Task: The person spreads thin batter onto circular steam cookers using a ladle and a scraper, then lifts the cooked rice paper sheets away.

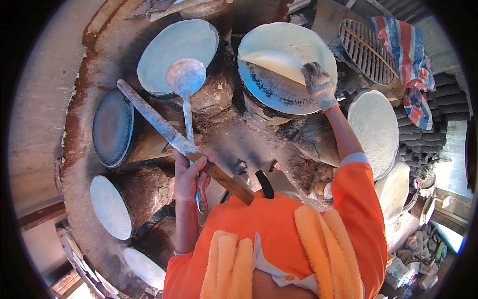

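My left hand [195, 170] grips both a wooden spatula [220, 178] with a batter-coated blade and a metal ladle [186, 76], whose bowl hangs over the near edge of a griddle covered by a pale batter sheet [168, 48]. My right hand [319, 84], in a soiled knit glove, pinches the edge of a thin round flatbread [295, 37] on the large griddle ahead. The flatbread's near edge is lifted and folded back, baring the dark griddle surface [280, 91].
A bare round griddle [113, 127] stands at the left. Below it are more griddles bearing pale sheets [111, 207]. Large round flatbreads [373, 130] lie at the right, beside stacked dark briquettes [422, 130]. A round grate [366, 52] and a striped woven plastic sheet [403, 48] are at upper right.
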Demonstrator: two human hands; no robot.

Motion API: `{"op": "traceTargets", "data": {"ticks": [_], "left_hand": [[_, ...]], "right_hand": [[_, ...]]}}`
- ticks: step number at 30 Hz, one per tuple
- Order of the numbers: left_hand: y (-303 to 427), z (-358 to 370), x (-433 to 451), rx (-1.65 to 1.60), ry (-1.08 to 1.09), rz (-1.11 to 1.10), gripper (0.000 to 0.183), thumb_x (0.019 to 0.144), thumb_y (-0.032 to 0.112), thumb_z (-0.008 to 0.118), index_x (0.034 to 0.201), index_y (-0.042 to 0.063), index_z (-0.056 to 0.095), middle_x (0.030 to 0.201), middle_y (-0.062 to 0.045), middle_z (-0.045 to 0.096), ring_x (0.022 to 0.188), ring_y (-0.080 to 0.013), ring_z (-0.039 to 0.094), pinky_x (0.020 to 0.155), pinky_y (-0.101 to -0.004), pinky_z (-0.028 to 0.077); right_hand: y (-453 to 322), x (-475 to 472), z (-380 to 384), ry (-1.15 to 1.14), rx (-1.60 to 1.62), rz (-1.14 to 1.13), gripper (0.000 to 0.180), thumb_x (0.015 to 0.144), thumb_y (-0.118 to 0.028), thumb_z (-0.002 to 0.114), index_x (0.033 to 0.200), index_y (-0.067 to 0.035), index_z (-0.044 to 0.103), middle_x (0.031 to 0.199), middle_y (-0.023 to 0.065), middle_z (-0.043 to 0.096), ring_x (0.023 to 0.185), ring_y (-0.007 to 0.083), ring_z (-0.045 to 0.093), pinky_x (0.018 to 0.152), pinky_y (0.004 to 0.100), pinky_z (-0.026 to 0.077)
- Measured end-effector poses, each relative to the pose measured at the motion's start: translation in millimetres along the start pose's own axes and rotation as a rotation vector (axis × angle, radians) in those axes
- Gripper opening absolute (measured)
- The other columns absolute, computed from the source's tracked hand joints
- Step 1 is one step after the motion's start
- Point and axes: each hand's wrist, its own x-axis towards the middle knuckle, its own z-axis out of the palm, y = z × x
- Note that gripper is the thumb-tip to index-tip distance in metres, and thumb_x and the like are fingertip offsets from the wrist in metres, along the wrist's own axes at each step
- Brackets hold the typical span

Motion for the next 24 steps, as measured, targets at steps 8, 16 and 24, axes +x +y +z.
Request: {"op": "traceTargets", "data": {"ticks": [8, 16, 24], "left_hand": [[-14, -12, 18, -0.036, 0.020, -0.071, 0.041, 0.082, 0.000, 0.050, 0.122, 0.002, 0.037, 0.086, -0.014, 0.058, 0.035, -0.0049, 0.037, 0.031, -0.0171, 0.030], [-4, -33, 37, -0.087, 0.003, -0.137, 0.042, 0.082, -0.004, 0.050, 0.120, 0.004, 0.034, 0.084, -0.016, 0.059, 0.036, -0.0065, 0.040, 0.032, -0.0181, 0.031], [-6, -47, 47, -0.085, -0.044, -0.185, 0.042, 0.082, -0.003, 0.050, 0.120, 0.005, 0.035, 0.084, -0.016, 0.059, 0.036, -0.0067, 0.038, 0.032, -0.0181, 0.029]], "right_hand": [[17, 32, -17, 0.079, -0.053, -0.018, 0.029, 0.089, -0.030, 0.045, 0.104, -0.008, 0.056, 0.101, 0.0147, 0.058, 0.088, 0.0355, 0.058, 0.077, 0.0409, 0.047], [14, 62, -43, 0.173, -0.131, -0.090, 0.028, 0.087, -0.029, 0.050, 0.101, -0.007, 0.058, 0.094, 0.0173, 0.060, 0.085, 0.0369, 0.058, 0.074, 0.0401, 0.047], [-9, 58, -56, 0.268, -0.076, -0.140, 0.021, 0.087, -0.022, 0.052, 0.096, -0.004, 0.059, 0.087, 0.0165, 0.062, 0.077, 0.0304, 0.061, 0.066, 0.0356, 0.049]]}}
